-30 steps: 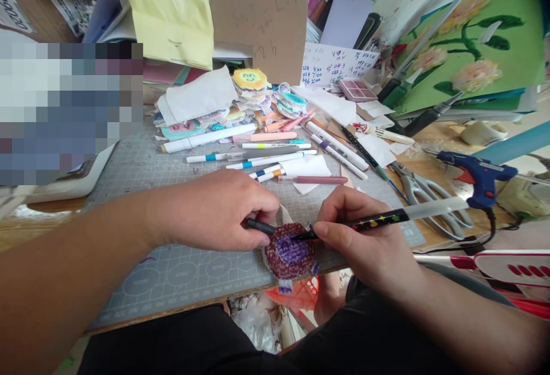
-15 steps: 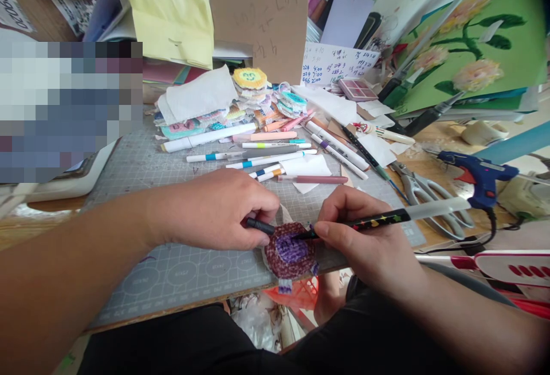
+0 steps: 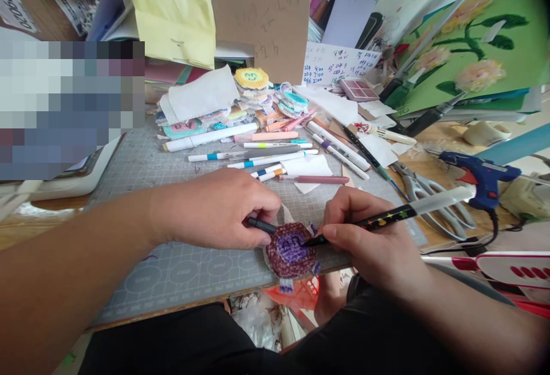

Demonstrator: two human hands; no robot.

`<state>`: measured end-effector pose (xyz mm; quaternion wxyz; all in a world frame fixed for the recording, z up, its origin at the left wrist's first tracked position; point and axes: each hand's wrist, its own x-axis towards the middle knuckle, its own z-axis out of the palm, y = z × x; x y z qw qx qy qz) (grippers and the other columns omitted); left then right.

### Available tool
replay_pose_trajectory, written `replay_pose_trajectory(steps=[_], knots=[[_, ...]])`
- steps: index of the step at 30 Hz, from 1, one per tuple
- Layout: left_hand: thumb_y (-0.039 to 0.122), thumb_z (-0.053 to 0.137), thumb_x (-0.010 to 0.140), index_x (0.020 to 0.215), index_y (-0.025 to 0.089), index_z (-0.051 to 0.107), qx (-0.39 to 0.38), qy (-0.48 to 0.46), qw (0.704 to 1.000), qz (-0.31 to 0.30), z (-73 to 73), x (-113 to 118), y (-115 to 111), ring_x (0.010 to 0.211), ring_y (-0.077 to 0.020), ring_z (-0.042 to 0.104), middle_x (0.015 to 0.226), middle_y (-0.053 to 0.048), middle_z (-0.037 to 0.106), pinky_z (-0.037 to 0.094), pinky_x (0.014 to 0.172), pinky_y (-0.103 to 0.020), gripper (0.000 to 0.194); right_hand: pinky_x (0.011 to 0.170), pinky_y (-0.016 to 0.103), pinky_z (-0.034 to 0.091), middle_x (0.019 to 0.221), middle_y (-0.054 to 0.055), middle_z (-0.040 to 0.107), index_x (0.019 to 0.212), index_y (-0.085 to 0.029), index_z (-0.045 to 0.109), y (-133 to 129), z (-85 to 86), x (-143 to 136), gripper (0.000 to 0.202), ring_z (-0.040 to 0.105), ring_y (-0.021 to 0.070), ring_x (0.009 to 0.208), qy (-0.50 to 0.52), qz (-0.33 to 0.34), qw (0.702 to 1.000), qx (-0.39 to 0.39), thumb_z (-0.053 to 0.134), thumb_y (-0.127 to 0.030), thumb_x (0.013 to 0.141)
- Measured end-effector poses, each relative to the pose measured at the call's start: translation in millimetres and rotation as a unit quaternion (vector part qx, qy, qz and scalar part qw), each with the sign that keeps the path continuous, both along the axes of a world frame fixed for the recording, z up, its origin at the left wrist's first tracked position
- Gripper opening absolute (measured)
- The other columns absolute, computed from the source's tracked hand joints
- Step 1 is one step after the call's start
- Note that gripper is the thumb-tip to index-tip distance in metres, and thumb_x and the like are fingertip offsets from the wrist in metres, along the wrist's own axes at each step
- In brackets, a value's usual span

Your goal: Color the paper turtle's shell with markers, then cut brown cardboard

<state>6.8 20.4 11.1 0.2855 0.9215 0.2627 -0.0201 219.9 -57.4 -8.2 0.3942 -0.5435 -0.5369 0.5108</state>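
A small round flower-like piece (image 3: 301, 269), dark maroon round a purple centre with black marks like a face, lies at the mat's front edge. Short white and purple tabs stick out from its rim. My left hand (image 3: 227, 206) is closed round a black marker cap (image 3: 262, 225), and its thumb and fingertips press the piece's left edge. In my right hand (image 3: 369, 243) is a black marker (image 3: 389, 217) with coloured star patterns and a pale rear end. The marker's dark tip meets the right part of the purple centre.
Several pens and markers (image 3: 272, 158) lie across the grey cutting mat (image 3: 180, 274), behind my hands. Beyond them are paper flower pieces (image 3: 251, 78) in piles. To the right are scissors (image 3: 429, 197) and a blue glue gun (image 3: 476, 174). The table's front edge is close to my lap.
My right hand has moved the marker tip slightly right and down across the purple centre. More black marks now show there. My left hand keeps its hold.
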Motion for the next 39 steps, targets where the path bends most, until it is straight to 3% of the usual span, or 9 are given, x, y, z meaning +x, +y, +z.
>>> replay_pose_trajectory(steps=[13,20,39], knots=[[0.02,0.066,0.072,0.066,0.021,0.056,-0.002,-0.003,1.0,0.002,-1.1,0,0,0.056,-0.0118,0.049,0.059,0.006,0.055,0.029,0.052,-0.025,0.012,0.045,0.023,0.027,0.051,-0.006,0.048,0.06,-0.021,0.052,-1,-4.4,0,0.018,0.038,0.0097,0.047,0.05,-0.028,0.998,0.026,0.065,-0.017,0.072],[0.021,0.066,0.073,0.066,0.021,0.056,0.004,-0.004,1.0,-0.002,-1.3,0,0,0.057,-0.0119,0.049,0.059,0.005,0.055,0.029,0.052,-0.024,0.012,0.042,0.021,0.029,0.049,-0.006,0.047,0.056,-0.02,0.05,1,4.4,-7,0.018,0.039,0.0089,0.046,-0.023,-0.002,0.999,0.029,0.063,-0.017,0.068],[0.021,0.065,0.072,0.065,0.022,0.054,0.011,0.004,1.0,0.001,-1.4,1,-1,0.056,-0.0127,0.048,0.059,0.005,0.055,0.029,0.053,-0.024,0.013,0.041,0.021,0.032,0.049,-0.004,0.048,0.057,-0.02,0.051,-2,8.2,-12,0.018,0.041,0.0098,0.045,-0.036,0.0,0.999,0.036,0.064,-0.02,0.069]])
